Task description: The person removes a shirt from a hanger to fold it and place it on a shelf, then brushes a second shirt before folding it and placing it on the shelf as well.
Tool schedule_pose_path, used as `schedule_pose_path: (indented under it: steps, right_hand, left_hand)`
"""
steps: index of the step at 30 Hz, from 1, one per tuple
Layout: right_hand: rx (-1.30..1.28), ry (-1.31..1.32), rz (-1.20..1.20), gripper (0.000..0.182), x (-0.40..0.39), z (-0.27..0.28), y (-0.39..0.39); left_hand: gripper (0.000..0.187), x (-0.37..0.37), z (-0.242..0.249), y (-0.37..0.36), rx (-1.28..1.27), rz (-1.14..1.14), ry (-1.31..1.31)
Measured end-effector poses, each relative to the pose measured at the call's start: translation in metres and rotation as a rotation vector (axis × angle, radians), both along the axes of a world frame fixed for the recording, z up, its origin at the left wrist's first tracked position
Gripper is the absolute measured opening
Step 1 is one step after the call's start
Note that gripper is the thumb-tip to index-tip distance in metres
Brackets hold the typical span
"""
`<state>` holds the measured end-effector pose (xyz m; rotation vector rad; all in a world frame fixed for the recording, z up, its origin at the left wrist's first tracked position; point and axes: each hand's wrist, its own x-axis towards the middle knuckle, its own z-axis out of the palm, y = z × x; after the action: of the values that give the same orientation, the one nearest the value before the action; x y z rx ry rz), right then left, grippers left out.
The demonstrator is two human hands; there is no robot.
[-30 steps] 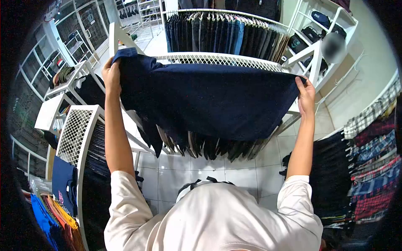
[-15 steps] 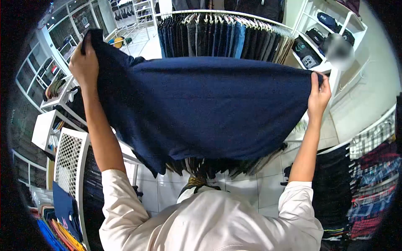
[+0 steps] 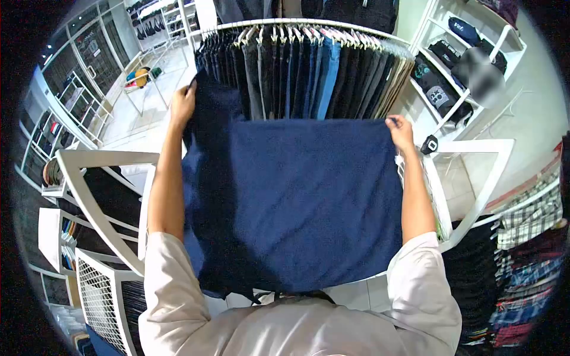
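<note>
A navy blue garment (image 3: 309,196), possibly a shirt, hangs spread between my two hands in front of my body. My left hand (image 3: 183,105) is closed on its upper left corner, where the cloth rises higher and falls in a darker fold. At the upper right corner, my right hand (image 3: 402,132) pinches the edge between thumb and fingers. The top edge runs nearly straight toward the right hand, while the lower edge hangs loose near my waist. Its front print, collar or sleeves cannot be made out.
Trousers (image 3: 326,77) hang on a white rail (image 3: 303,22) ahead. White frames (image 3: 101,202) stand at both sides. Folded dark clothes (image 3: 439,98) fill shelves at the right back. Plaid shirts (image 3: 528,279) hang at the right, with a mesh panel (image 3: 101,296) at the lower left.
Both hands have come closer together, the left moving right and down, the right moving left. The garment now hangs lower and less stretched. My view has shifted nearer the trouser rail.
</note>
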<state>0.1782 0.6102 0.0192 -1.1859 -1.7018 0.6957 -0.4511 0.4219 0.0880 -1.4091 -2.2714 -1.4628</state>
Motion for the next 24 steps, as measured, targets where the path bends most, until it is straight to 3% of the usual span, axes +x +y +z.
schedule_pose_path:
  steps: [1, 5, 11, 16, 19, 24]
  right_hand:
    - [-0.095, -0.035, -0.031, 0.013, 0.000, -0.013, -0.006]
    - [-0.073, -0.030, 0.053, 0.012, 0.006, -0.022, -0.022]
    - [0.071, -0.254, -0.028, 0.014, 0.016, 0.033, -0.061]
    - [0.291, -0.357, -0.031, 0.015, 0.035, 0.048, -0.104]
    - [0.234, -0.406, -0.057, 0.016, 0.048, 0.043, -0.132]
    - [0.237, -0.662, 0.018, 0.037, 0.060, 0.026, -0.181]
  left_hand:
    - [0.050, 0.014, -0.015, -0.010, -0.098, -0.007, -0.130]
    - [0.032, 0.002, -0.067, -0.025, 0.038, -0.334, -0.341]
    - [0.035, 0.000, -0.031, -0.088, 0.133, -0.435, -0.314]
    - [0.030, 0.042, -0.014, -0.168, 0.203, -0.374, -0.299]
    - [0.031, 0.074, -0.026, -0.220, 0.226, -0.263, -0.339]
    - [0.042, 0.106, -0.063, -0.292, -0.079, -0.167, -0.213]
